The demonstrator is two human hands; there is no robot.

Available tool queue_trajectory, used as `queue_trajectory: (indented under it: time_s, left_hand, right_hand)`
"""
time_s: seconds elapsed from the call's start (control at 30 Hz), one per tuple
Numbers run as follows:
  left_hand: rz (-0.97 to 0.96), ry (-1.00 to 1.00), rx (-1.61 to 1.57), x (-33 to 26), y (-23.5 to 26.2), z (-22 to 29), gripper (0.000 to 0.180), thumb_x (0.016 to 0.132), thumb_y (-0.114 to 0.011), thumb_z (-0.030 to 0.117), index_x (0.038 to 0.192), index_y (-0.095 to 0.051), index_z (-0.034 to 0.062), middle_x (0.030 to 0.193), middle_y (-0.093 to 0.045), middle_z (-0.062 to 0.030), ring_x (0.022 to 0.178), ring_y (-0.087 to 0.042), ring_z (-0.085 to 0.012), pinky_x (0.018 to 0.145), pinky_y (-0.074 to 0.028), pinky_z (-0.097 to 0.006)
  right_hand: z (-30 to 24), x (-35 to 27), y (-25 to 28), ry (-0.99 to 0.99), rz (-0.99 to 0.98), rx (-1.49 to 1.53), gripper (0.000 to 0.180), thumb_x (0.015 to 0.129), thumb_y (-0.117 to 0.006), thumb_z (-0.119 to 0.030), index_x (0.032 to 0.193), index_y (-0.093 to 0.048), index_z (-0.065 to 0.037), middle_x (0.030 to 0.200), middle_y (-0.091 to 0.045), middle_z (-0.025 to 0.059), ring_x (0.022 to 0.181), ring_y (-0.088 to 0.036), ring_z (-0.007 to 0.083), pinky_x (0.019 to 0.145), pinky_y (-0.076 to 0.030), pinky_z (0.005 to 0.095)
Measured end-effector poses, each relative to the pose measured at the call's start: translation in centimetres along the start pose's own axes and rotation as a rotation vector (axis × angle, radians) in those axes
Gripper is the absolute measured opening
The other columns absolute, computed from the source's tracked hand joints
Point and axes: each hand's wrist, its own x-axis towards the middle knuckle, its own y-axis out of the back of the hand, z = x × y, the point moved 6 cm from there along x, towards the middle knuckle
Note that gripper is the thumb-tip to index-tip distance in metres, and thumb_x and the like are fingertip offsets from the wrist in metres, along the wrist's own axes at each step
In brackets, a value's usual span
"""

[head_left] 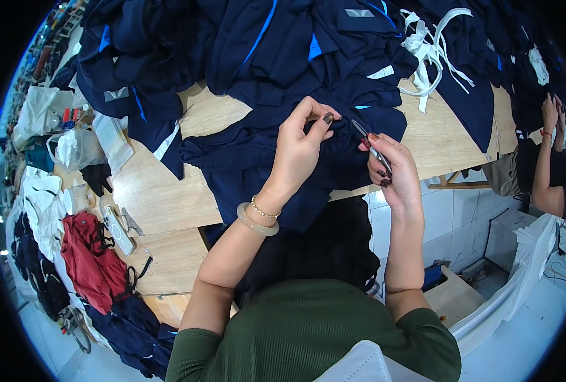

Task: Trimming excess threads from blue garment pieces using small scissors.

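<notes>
A dark navy garment (232, 153) lies across the near edge of the wooden table, part of it hanging toward my lap. With thumb and forefinger closed, my left hand (300, 143) pinches a bit of its cloth and lifts it slightly. My right hand (392, 167) is wrapped round a pair of thread snips (379, 159). Their blades point up and left, close beside the pinched cloth. Whether the blades touch a thread is too small to tell.
Piled navy garments with blue trim (257, 44) cover the far side of the table (162, 197). White strips (426, 54) lie on them at the right. A red bag (92, 258) and a phone (117, 232) are at left. Another person's arm (545, 159) shows far right.
</notes>
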Motion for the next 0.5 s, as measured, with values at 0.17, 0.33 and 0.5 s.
queue_trajectory:
  time_s: [0.17, 0.33, 0.5]
  left_hand:
    - [0.013, 0.052, -0.127, -0.34, -0.03, 0.38, 0.010, 0.098, -0.049, 0.010, 0.090, -0.052, 0.0047, 0.101, -0.063, -0.0056, 0.098, -0.061, -0.0110, 0.083, -0.054, -0.029]
    - [0.018, 0.064, -0.180, -0.41, 0.08, 0.03, 0.011, 0.098, -0.051, 0.014, 0.090, -0.052, 0.0064, 0.099, -0.064, -0.0026, 0.095, -0.060, -0.0075, 0.082, -0.052, -0.027]
    - [0.016, 0.071, -0.193, -0.53, -0.03, -0.13, 0.011, 0.098, -0.051, 0.014, 0.090, -0.052, 0.0070, 0.100, -0.064, -0.0022, 0.095, -0.060, -0.0070, 0.083, -0.052, -0.028]
  right_hand:
    - [0.05, -0.05, 0.42, 0.012, -0.017, 0.009, 0.024, 0.094, -0.054, -0.021, 0.086, -0.061, 0.000, 0.048, -0.040, -0.0045, 0.035, -0.030, 0.0031, 0.035, -0.020, 0.0187]
    - [0.07, -0.35, -0.07, 0.003, -0.060, 0.035, 0.025, 0.095, -0.053, -0.021, 0.086, -0.061, 0.001, 0.048, -0.040, -0.0045, 0.034, -0.030, 0.0031, 0.035, -0.020, 0.0190]
    - [0.24, -0.46, -0.34, -0.007, -0.041, 0.023, 0.026, 0.094, -0.055, -0.022, 0.085, -0.062, 0.001, 0.048, -0.040, -0.0046, 0.034, -0.030, 0.0030, 0.035, -0.020, 0.0192]
